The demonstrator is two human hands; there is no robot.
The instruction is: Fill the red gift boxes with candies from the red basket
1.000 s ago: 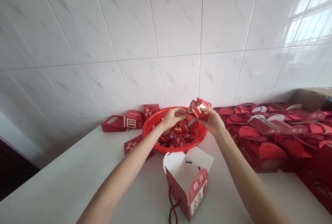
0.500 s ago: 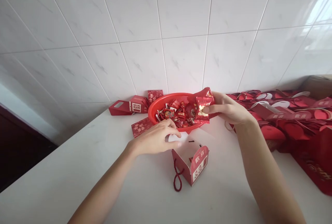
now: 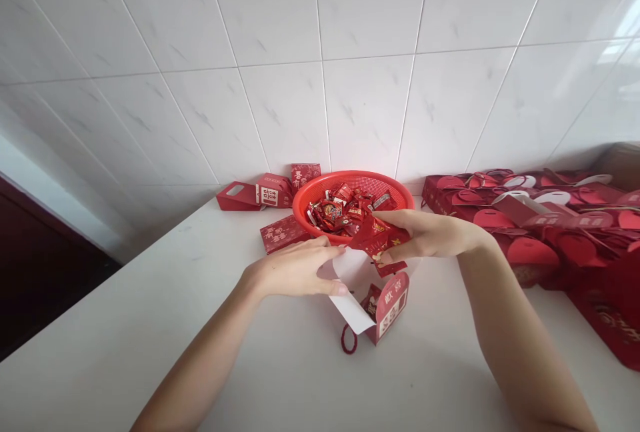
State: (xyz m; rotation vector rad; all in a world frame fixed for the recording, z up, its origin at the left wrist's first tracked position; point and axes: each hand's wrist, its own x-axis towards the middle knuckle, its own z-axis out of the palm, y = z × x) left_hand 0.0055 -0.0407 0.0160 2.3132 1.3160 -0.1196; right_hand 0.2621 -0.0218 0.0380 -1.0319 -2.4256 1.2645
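A small red gift box (image 3: 393, 312) with a white inside stands on the white table, its top flaps up and wrapped candy (image 3: 371, 300) showing inside. My left hand (image 3: 290, 271) grips the box's left side, thumb on the white flap and fingers behind it. Over the box opening, my right hand (image 3: 433, 235) holds a red snack packet (image 3: 377, 240) with gold print between thumb and fingers, tilted down into the box. A dark red cord loop (image 3: 349, 339) hangs from the near side. Just behind is a red plastic basket (image 3: 299, 202) of wrapped candies (image 3: 345, 209).
Many red gift boxes with cords (image 3: 530, 219) are crowded along the right side. Left of the basket lie a few red boxes (image 3: 274, 190) and a flat patterned red box (image 3: 283, 235). A white tiled wall (image 3: 365, 112) closes off the back.
My right hand has brought the red packet down from above the basket to the box opening. My left hand has taken hold of the box flap and spread it outward.
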